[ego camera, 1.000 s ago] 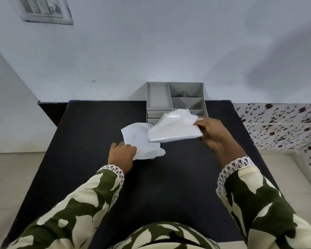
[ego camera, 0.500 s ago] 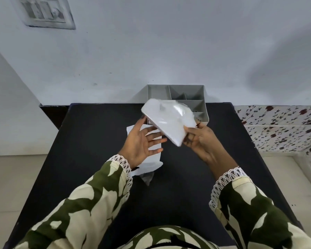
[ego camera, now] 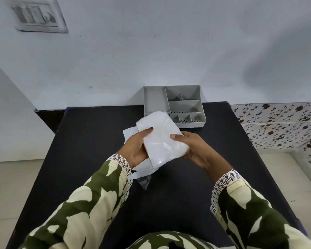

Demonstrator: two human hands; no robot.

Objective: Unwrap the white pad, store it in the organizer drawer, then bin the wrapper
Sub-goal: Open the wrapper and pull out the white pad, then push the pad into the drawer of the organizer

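A white pad [ego camera: 161, 139] in clear plastic wrapping is held above the black table [ego camera: 90, 141] with both hands. My left hand [ego camera: 136, 147] grips its left edge, thumb on top. My right hand [ego camera: 196, 149] grips its right edge. Under the hands, another white wrapper sheet [ego camera: 144, 168] lies flat on the table, partly hidden, with a clear plastic tip sticking out toward me. The grey organizer [ego camera: 174, 106] with several open compartments stands at the table's far edge against the wall; its drawer front is hidden behind the pad.
A white wall rises behind the table, with a switch plate [ego camera: 37, 17] at the upper left. A flower-patterned tiled ledge [ego camera: 280, 126] runs along the right. Light floor shows on both sides of the table. No bin is in view.
My left hand left the sheet on the table, rose and closed on the pad's left edge. Both hands brought the pad lower and closer to me, turned lengthwise.
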